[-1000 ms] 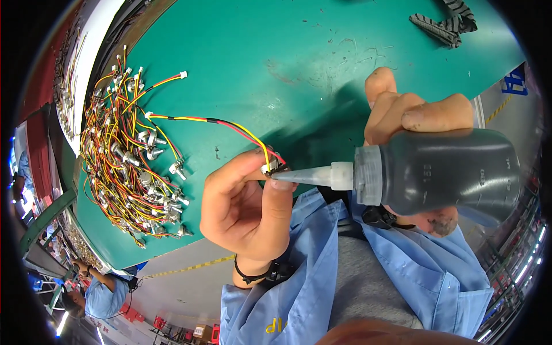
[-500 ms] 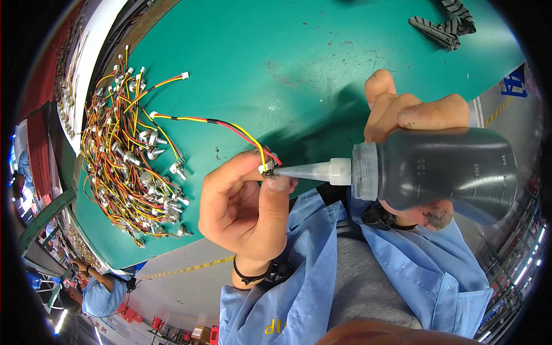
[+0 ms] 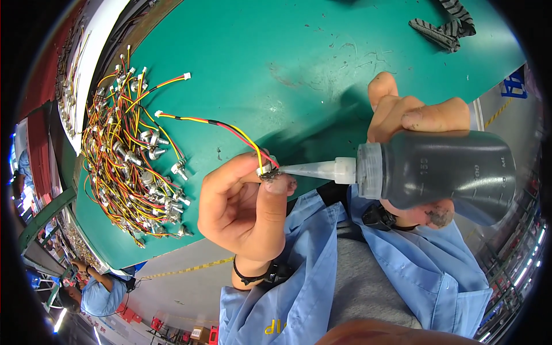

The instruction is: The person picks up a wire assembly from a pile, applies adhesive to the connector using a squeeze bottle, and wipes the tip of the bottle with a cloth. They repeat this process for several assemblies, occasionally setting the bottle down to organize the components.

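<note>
Between the thumb and fingertips of my left hand [image 3: 241, 213] is a small potentiometer [image 3: 266, 168], mostly hidden by them. Dark paste sits around its terminals. Its red, yellow and black wires [image 3: 233, 127] arch up and left to a white plug [image 3: 159, 114]. My right hand [image 3: 402, 112] is closed around a squeeze bottle [image 3: 445, 169] of dark liquid, lying on its side in the grip. The bottle's tapered nozzle [image 3: 313, 169] points left, its tip just beside the terminals. Dark smudges mark my fingers.
A tangled pile of wired potentiometers [image 3: 135, 167] lies on the left of the green table [image 3: 287, 57]. Striped grey cloth [image 3: 443, 31] rests at the far right. Beyond the table's lower left, a person in a blue shirt [image 3: 103, 296] works at another bench.
The bottle and its nozzle have shifted slightly right, drawing the tip back from the terminals. More dark paste now shows on the potentiometer. My left hand has barely moved.
</note>
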A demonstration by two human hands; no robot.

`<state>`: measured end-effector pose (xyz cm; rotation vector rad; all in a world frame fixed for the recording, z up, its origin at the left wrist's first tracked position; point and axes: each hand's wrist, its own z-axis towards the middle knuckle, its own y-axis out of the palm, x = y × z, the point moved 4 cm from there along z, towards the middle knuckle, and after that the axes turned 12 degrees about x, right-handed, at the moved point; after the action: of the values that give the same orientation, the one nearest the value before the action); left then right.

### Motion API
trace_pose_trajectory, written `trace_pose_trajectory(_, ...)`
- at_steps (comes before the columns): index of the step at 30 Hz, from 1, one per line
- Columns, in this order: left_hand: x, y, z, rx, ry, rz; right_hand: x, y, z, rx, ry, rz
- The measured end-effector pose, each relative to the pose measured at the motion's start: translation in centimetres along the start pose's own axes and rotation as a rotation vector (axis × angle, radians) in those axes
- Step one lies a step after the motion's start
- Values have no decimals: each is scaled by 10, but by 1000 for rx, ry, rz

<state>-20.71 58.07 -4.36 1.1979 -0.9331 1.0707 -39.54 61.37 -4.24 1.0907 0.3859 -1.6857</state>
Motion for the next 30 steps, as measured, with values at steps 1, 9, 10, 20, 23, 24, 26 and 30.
trace_pose_trajectory(1,0,0,0,0,-6,-6,0,0,0,-2,-13,5)
trace_pose_trajectory(9,-2,-3,1,-27,-20,-64,1,0,-1,48,-20,-11)
trace_pose_trajectory(10,-3,-3,2,-48,-17,-83,0,-1,-1,76,13,-43)
trace_pose_trajectory(20,-5,-4,7,-86,-82,-140,27,-20,-7,661,151,393)
trace_pose_trajectory(23,-5,-4,7,-67,-117,-145,32,-29,-10,673,203,493)
trace_pose_trajectory(24,-4,-4,7,-67,-120,-144,32,-29,-10,619,215,513)
trace_pose_trajectory(26,-3,-3,7,-67,-123,-141,32,-28,-9,563,224,538)
trace_pose_trajectory(30,-3,-2,7,-52,-120,-117,32,-23,-8,546,304,500)
